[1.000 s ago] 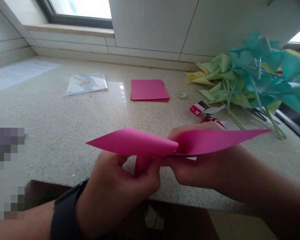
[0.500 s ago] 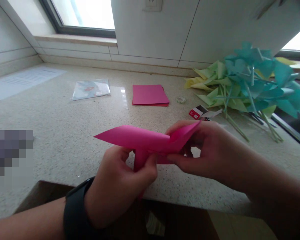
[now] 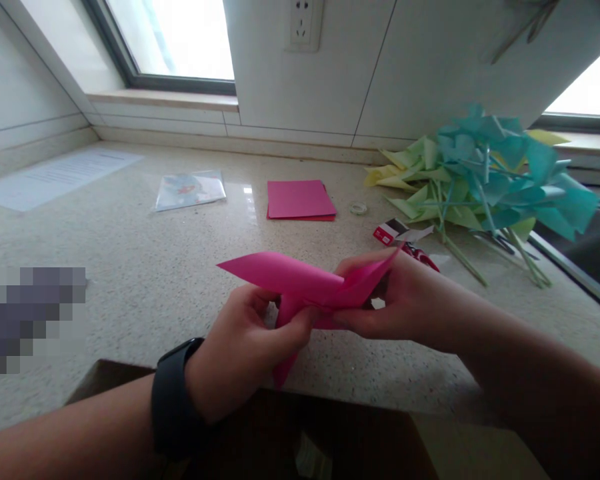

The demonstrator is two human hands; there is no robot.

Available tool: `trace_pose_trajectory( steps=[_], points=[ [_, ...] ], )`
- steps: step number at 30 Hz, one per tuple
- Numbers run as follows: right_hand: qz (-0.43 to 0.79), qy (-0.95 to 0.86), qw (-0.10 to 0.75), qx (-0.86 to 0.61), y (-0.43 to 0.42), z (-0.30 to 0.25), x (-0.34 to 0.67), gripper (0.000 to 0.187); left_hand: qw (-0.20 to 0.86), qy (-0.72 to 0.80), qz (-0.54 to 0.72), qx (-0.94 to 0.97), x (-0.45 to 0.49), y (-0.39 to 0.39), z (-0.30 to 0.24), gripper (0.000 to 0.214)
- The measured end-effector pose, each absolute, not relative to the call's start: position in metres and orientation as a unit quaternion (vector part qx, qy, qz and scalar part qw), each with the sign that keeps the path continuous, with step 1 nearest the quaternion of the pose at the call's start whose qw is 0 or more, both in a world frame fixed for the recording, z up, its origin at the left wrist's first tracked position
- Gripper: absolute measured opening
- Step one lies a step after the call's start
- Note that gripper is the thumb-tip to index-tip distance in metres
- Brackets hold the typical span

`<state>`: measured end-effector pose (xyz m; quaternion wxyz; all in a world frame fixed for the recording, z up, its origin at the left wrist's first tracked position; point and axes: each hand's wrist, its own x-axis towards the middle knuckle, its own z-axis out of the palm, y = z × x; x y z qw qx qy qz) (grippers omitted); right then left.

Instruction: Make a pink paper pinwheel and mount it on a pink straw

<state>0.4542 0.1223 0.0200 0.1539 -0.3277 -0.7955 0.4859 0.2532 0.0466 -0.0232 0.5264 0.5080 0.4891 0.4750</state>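
A folded sheet of bright pink paper (image 3: 285, 275) is held above the near edge of the speckled counter (image 3: 130, 267). My left hand (image 3: 245, 353), with a dark watch on the wrist, pinches it from below at the middle. My right hand (image 3: 405, 307) grips the right side, its fingers curled round a flap bent toward the centre. One pointed flap sticks out to the left, another hangs down below my left hand.
A stack of pink paper squares (image 3: 300, 199) lies further back, a clear plastic sleeve (image 3: 191, 189) to its left, a printed sheet (image 3: 60, 175) at far left. A tape roll (image 3: 359, 208), a small red-and-white box (image 3: 393, 233), red scissors (image 3: 423, 255) and a pile of green and teal paper pinwheels (image 3: 485, 180) lie right.
The long right flap of the pink paper has been folded in toward the centre by my right hand. The view has tilted up, showing the wall socket.
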Motion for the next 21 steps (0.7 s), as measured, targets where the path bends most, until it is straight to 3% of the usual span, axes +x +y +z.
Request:
trace_pose_trajectory(
  steps=[12,21],
  points=[
    [0.472,-0.794,0.173,-0.342,0.116,0.02,0.445,0.006,0.453,0.555,0.453,0.53,0.259,0.045,-0.017,0.021],
    [0.478,-0.774,0.188,-0.369,0.109,0.021,0.44,0.011,0.42,0.561,0.457,0.548,0.26,0.042,-0.02,0.016]
  ],
)
